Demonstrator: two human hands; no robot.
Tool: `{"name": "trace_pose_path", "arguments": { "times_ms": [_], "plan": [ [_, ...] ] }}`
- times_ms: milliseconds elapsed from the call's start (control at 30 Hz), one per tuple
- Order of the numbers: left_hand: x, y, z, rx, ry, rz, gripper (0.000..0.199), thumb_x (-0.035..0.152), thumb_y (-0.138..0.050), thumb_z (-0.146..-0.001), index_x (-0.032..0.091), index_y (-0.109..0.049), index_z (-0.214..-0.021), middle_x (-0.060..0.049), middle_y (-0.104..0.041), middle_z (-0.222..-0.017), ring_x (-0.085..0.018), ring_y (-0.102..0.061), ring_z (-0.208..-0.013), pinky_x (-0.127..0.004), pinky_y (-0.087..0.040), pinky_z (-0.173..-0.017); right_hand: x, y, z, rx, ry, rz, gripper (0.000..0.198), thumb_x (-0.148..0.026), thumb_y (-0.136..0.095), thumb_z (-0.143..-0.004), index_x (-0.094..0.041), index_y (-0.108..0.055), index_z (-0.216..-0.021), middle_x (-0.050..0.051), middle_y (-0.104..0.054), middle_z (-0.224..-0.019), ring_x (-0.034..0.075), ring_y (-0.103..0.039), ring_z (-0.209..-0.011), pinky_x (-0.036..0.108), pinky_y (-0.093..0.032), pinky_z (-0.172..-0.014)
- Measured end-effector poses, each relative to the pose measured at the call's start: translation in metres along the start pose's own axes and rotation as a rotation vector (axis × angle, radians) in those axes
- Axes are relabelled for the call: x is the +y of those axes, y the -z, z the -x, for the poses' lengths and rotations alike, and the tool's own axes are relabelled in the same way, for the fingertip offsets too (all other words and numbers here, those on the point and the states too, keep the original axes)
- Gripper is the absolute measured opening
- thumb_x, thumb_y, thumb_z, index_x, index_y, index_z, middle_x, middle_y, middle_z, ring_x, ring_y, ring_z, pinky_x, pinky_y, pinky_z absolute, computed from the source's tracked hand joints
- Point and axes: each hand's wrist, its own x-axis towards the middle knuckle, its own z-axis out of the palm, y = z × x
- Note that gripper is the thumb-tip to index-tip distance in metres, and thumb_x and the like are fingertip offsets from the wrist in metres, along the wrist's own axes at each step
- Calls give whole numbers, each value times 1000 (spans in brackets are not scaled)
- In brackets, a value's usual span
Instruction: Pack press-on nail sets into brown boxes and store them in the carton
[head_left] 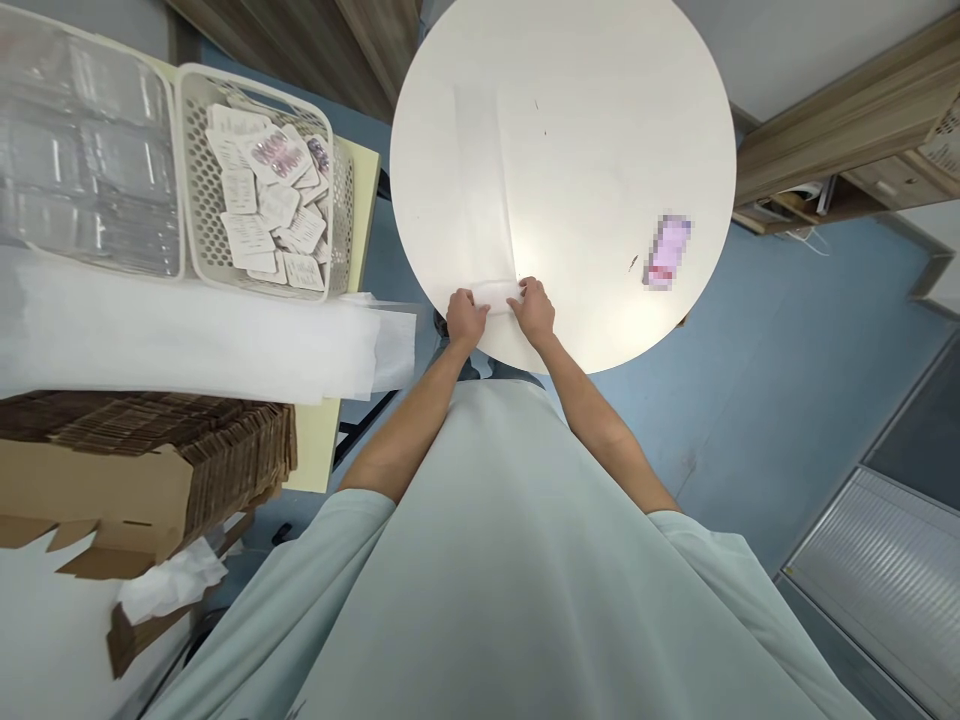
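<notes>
A long strip of translucent white packing sheet (484, 180) lies flat on the round white table (592, 120), running away from me. Its near end is folded or rolled over into a short white bundle (496, 295) close to the table's front edge. My left hand (466, 318) grips the left end of this bundle, fingers closed. At the right end, my right hand (535, 312) pinches it between thumb and fingers. Whether anything is wrapped inside the bundle cannot be seen.
A blurred-out pinkish item (667, 252) lies on the table's right side. To my left are a white basket (193, 180) of printed cards, a bin of clear plastic boxes (90, 150), a stack of white sheets (187, 335) and flattened brown cartons (247, 450).
</notes>
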Motion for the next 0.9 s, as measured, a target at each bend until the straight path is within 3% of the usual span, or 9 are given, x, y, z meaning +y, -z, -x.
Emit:
{"name": "trace_pose_path", "arguments": {
  "times_ms": [100,167,267,367,500,667,800,900],
  "plan": [
    [1,0,-2,11,-215,1,58,26,-71,-99,18,-60,-155,-24,-57,-169,-43,-53,-159,-61,-46,-132,-7,2,-2,21,172,119,48,-27,-52,-115,-18,-55,-163,22,-56,-171,37,-60,-155,56,-63,-119],
    [2,0,-5,-78,-370,12,59,28,-61,-104,19,-58,-162,-23,-53,-176,-44,-44,-169,-65,-37,-139,-8,5,-1,-31,312,168,51,-23,-44,-117,-18,-55,-167,20,-52,-179,34,-50,-168,57,-54,-132],
    [0,3,-8,-201,-455,-11,60,25,-46,-107,15,-59,-164,-22,-54,-178,-42,-43,-171,-65,-31,-144,-3,8,2,-128,444,203,55,-19,-44,-116,-14,-54,-170,19,-47,-185,31,-40,-176,55,-45,-141],
    [-7,10,-2,-257,-503,-86,63,23,-46,-105,9,-58,-166,-24,-50,-181,-40,-43,-172,-62,-31,-145,8,6,14,-167,479,226,64,-16,-55,-110,-10,-50,-175,19,-40,-189,33,-34,-180,56,-47,-141],
    [-29,21,19,-310,-596,-155,67,29,-62,-102,13,-58,-167,-21,-49,-183,-39,-45,-172,-61,-28,-146,24,-7,44,-173,475,209,64,-14,-49,-111,-10,-51,-175,19,-40,-188,32,-35,-179,57,-44,-143],
    [-55,23,46,-372,-580,-185,79,23,-74,-91,14,-57,-167,-20,-46,-185,-37,-46,-172,-60,-29,-146,38,-24,83,-221,508,165,63,-33,-50,-118,-6,-50,-174,23,-39,-188,33,-36,-179,55,-42,-144],
    [-58,20,49,-328,-472,-71,65,24,-67,-98,15,-62,-162,-18,-60,-175,-34,-56,-165,-54,-41,-141,40,-27,91,-175,486,111,62,-43,-39,-121,-9,-52,-172,22,-46,-185,31,-45,-175,53,-45,-142],
    [-51,21,41,-253,-343,8,50,31,-66,-103,18,-69,-151,-16,-74,-159,-34,-70,-148,-51,-53,-130,34,-26,82,-131,398,86,63,-47,-28,-123,-10,-56,-166,24,-59,-175,34,-63,-160,53,-57,-131]
  ]
}}
